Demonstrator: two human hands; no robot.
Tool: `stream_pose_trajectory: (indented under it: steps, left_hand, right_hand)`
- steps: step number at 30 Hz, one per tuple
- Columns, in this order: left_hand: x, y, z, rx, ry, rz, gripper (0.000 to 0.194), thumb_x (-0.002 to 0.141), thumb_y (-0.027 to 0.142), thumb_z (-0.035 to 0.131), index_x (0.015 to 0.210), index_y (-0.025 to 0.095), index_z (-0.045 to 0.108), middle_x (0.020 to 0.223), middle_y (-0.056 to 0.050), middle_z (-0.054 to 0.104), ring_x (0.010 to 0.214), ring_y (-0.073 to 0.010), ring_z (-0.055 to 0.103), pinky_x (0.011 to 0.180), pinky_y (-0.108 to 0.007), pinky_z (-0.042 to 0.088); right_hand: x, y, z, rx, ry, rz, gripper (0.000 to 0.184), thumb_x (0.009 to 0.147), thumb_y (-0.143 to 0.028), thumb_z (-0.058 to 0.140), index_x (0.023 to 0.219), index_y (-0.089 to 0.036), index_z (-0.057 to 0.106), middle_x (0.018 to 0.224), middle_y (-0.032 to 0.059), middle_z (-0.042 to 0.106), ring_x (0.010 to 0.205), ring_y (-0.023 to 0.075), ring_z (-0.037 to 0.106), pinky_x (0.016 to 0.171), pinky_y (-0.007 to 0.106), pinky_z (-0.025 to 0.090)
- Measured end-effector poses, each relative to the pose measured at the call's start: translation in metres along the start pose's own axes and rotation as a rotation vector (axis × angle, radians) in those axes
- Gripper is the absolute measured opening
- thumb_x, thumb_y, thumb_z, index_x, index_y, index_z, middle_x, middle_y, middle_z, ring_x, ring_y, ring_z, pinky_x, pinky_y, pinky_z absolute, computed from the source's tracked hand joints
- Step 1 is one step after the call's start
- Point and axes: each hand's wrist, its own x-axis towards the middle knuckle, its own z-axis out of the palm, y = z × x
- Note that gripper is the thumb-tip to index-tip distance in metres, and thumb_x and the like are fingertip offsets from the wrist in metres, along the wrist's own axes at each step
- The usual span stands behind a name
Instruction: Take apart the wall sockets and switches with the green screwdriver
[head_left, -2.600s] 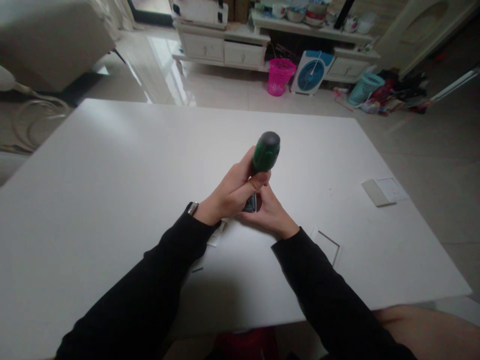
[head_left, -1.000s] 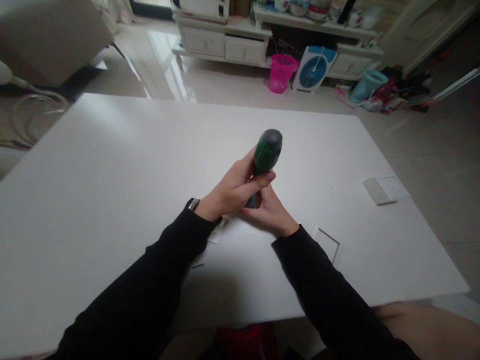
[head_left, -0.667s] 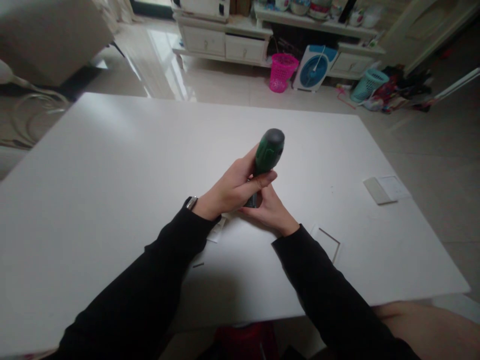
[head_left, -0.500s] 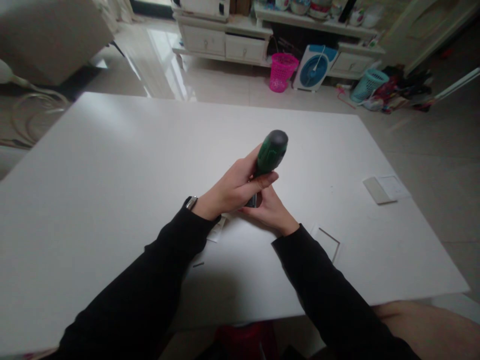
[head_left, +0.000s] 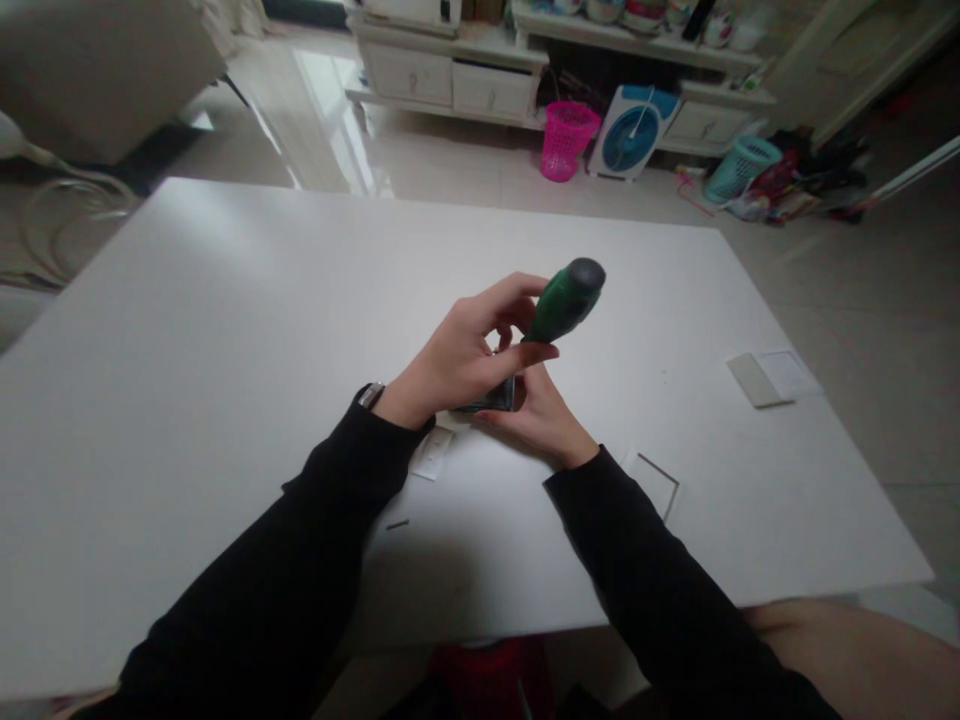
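My left hand (head_left: 465, 350) is closed on a screwdriver (head_left: 564, 300) with a green handle and a dark rounded end. The handle leans up to the right, while its shaft and tip are hidden behind my fingers. Below it, my right hand (head_left: 544, 420) grips a small dark, square-edged piece (head_left: 493, 399) low over the table, mostly covered by both hands. Beside my left wrist lies a small white plate (head_left: 433, 453). A short, thin screw-like piece (head_left: 397, 525) rests nearer the table's front edge.
A white square frame (head_left: 660, 485) lies by my right forearm on the white table (head_left: 247, 330). Farther right are a beige plate (head_left: 759, 380) and a white plate (head_left: 789, 375). Beyond the table stand a pink basket (head_left: 566, 140) and a blue-and-white fan (head_left: 630, 135).
The screwdriver handle has tilted and shifted to the right. My left fingers have loosened and spread around it, showing more of the dark piece. My right hand has stayed nearly still.
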Motion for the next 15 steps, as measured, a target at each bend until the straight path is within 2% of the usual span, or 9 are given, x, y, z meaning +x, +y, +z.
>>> stream_pose_trajectory:
  steps: [5, 10, 15]
  left_hand:
    - [0.001, 0.005, -0.001, -0.054, 0.004, -0.014, 0.029, 0.096, 0.039, 0.072, 0.119, 0.023, 0.063, 0.099, -0.001, 0.072, 0.088, -0.0174, 0.074, 0.079, -0.034, 0.063]
    - [0.0, 0.009, -0.002, -0.103, -0.01, -0.089, 0.031, 0.095, 0.042, 0.072, 0.118, 0.023, 0.063, 0.097, -0.002, 0.071, 0.086, -0.0182, 0.075, 0.073, -0.032, 0.064]
    - [-0.001, 0.01, -0.004, -0.104, -0.033, -0.124, 0.035, 0.096, 0.038, 0.068, 0.126, 0.021, 0.061, 0.102, -0.005, 0.072, 0.092, -0.021, 0.077, 0.075, -0.032, 0.063]
  right_hand:
    - [0.001, -0.008, 0.0, 0.022, 0.027, -0.004, 0.096, 0.077, -0.045, 0.09, 0.157, -0.036, 0.039, 0.158, 0.0106, 0.046, 0.151, 0.0372, 0.041, 0.126, 0.065, 0.035]
    - [0.001, -0.011, -0.001, 0.027, 0.007, -0.006, 0.093, 0.078, -0.041, 0.09, 0.156, -0.034, 0.041, 0.163, 0.0096, 0.041, 0.155, 0.035, 0.037, 0.128, 0.062, 0.034]
    - [0.0, -0.012, -0.003, -0.007, -0.028, 0.027, 0.096, 0.079, -0.04, 0.09, 0.158, -0.035, 0.036, 0.166, 0.0101, 0.039, 0.156, 0.0373, 0.034, 0.126, 0.068, 0.035]
